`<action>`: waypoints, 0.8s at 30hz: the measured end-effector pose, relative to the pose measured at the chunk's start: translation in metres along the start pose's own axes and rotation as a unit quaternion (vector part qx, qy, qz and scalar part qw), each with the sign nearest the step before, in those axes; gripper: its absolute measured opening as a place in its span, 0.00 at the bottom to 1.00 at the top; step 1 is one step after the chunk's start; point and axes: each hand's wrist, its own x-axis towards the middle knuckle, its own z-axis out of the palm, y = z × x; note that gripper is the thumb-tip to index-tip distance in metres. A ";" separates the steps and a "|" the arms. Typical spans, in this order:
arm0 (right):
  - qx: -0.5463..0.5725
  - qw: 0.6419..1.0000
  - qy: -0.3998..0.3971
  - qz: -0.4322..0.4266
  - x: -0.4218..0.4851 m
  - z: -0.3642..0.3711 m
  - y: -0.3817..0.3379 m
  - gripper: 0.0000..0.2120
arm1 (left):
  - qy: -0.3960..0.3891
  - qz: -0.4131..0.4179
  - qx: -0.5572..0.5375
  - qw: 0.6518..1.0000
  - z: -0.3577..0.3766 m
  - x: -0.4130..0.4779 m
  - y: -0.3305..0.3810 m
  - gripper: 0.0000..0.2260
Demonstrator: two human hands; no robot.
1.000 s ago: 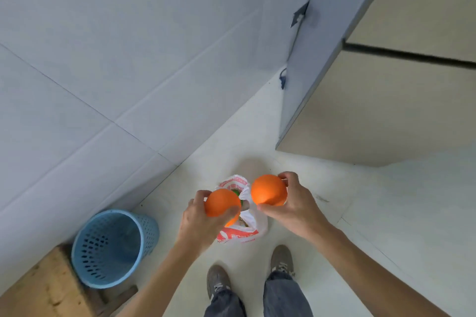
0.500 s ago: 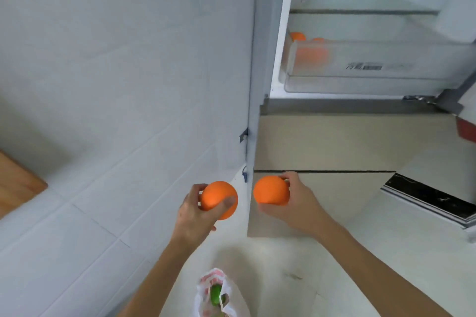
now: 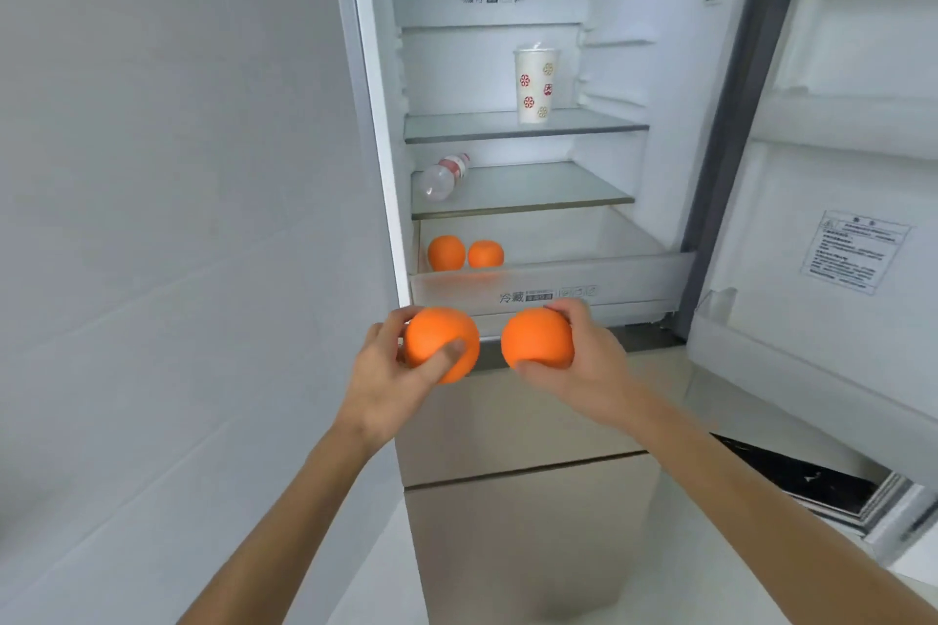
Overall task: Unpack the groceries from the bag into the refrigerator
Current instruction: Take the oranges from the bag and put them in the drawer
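Observation:
My left hand (image 3: 391, 378) grips one orange (image 3: 437, 338), and my right hand (image 3: 591, 360) grips a second orange (image 3: 535, 338). Both are held side by side just in front of the open refrigerator (image 3: 507, 81), below its clear crisper drawer (image 3: 548, 287). Two more oranges (image 3: 464, 253) lie at the left inside that drawer. The grocery bag is out of view.
A patterned paper cup (image 3: 535, 84) stands on the upper glass shelf. A plastic bottle (image 3: 444, 175) lies on its side on the shelf below. The open fridge door (image 3: 832, 198) hangs at the right. A white tiled wall (image 3: 177, 218) runs along the left. Beige lower doors (image 3: 523, 426) are shut.
My view has swung up from the bag on the floor to the open fridge interior. Both hands have risen with their oranges to the level of the crisper drawer.

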 end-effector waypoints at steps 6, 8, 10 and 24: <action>-0.025 0.998 0.031 -0.049 0.059 -0.054 0.011 0.37 | 0.015 0.064 -0.001 0.998 0.034 0.064 0.038 0.29; -0.028 0.997 0.035 -0.056 0.077 -0.064 0.010 0.37 | 0.020 0.084 0.009 0.996 0.036 0.087 0.045 0.30; -0.023 0.998 0.039 -0.049 0.103 -0.074 0.013 0.36 | 0.022 0.101 0.042 0.994 0.038 0.120 0.052 0.29; -0.157 0.949 -0.272 0.025 0.294 -0.017 0.052 0.38 | -0.273 0.032 0.435 0.857 0.058 0.306 -0.003 0.28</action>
